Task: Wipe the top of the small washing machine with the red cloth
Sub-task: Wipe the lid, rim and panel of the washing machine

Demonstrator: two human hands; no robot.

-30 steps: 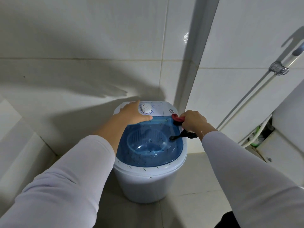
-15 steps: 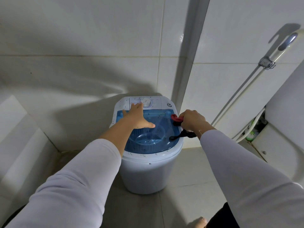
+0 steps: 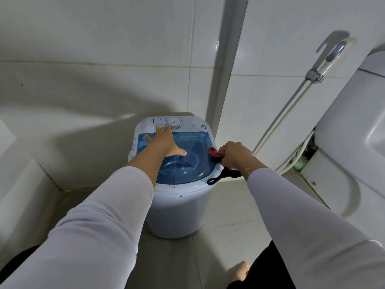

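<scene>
Small washing machine (image 3: 177, 205) sits in the tiled corner, its blue lid (image 3: 187, 163) covered in dark specks. Left hand (image 3: 164, 140) lies flat with fingers spread on the lid near the dial (image 3: 174, 123) at 12 o'clock. Right hand (image 3: 236, 154) is bunched around the red cloth (image 3: 214, 152), pressing it on the rim at 3 o'clock.

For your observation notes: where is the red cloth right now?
In the head view, the red cloth is bunched in the right hand at the washing machine lid's right edge.

No text, brand or number can be read anywhere. The small white washing machine with a blue translucent lid (image 3: 177, 197) has faint markings around its round white dial (image 3: 174, 123), too blurred to make out.
</scene>
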